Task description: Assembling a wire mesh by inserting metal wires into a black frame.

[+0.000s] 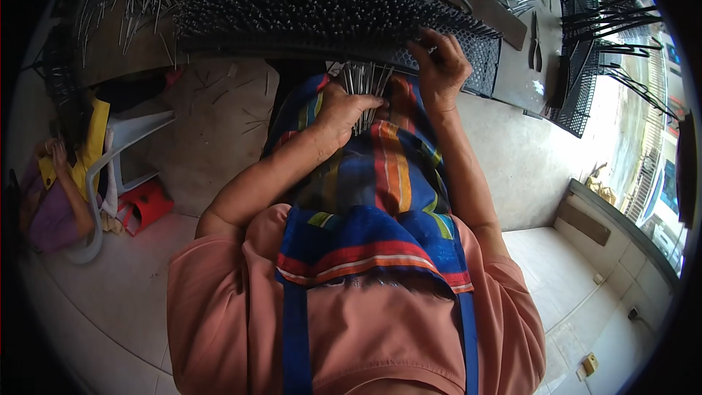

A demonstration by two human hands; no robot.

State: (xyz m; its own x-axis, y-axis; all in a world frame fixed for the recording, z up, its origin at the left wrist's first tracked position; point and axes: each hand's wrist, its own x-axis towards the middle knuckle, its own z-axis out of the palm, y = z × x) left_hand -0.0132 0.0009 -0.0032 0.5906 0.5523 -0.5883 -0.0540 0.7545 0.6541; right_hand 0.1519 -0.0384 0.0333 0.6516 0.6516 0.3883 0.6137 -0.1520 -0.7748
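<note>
Nearest is the shirt (380, 329), with the apron (365, 249), of many stripes, over it. The left hand (341, 113) is closed around a bunch of thin rods (358, 80), above the apron. The right hand (443, 67), its fingers bent, is at the tray (481, 67), where many dark pins (307, 14) stand; if it holds something, I cannot tell

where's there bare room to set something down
A small patch of bench shows bare between the perforated plate and the pliers. The floor right of the apron also looks bare. Crowded: the packed upright rods and loose rods behind them.
</note>
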